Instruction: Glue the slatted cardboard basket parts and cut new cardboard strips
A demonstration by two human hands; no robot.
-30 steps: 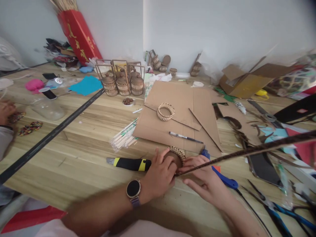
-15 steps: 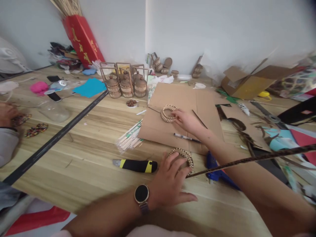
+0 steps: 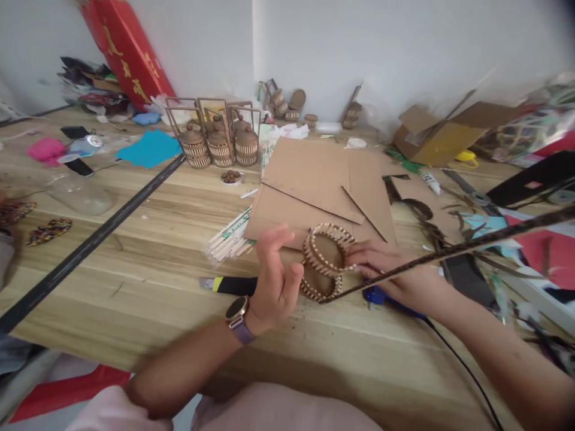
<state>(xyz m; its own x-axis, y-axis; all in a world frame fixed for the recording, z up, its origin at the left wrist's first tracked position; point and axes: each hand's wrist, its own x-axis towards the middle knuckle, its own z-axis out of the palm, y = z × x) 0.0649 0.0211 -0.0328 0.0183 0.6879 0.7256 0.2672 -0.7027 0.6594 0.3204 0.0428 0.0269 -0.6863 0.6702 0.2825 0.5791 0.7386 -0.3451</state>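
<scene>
My right hand (image 3: 389, 263) grips the right rim of a small round basket (image 3: 317, 260) with light-and-dark slatted sides, tilted so its inside shows. A second round basket (image 3: 309, 293) lies on the table just below and partly behind it. From this lower one a long dark brown strip (image 3: 417, 260) stretches up to the right, passing in front of my right hand. My left hand (image 3: 276, 278), wearing a watch, is raised just left of the baskets, fingers apart and holding nothing. A utility knife (image 3: 233, 285) lies partly hidden behind it.
A cardboard sheet (image 3: 309, 161) carries two thin dark strips. Bundled sticks (image 3: 229, 233) lie left of it. A blue glue gun (image 3: 381, 296) sits beneath my right wrist. Several lidded baskets with tall handles (image 3: 220, 146) stand behind. Part of another person's hand (image 3: 2, 197) shows at far left.
My right hand has brought the round basket from the cardboard toward me, over the lower basket. My left hand has lifted off the lower basket and turned, moving left. The view has shifted slightly.
</scene>
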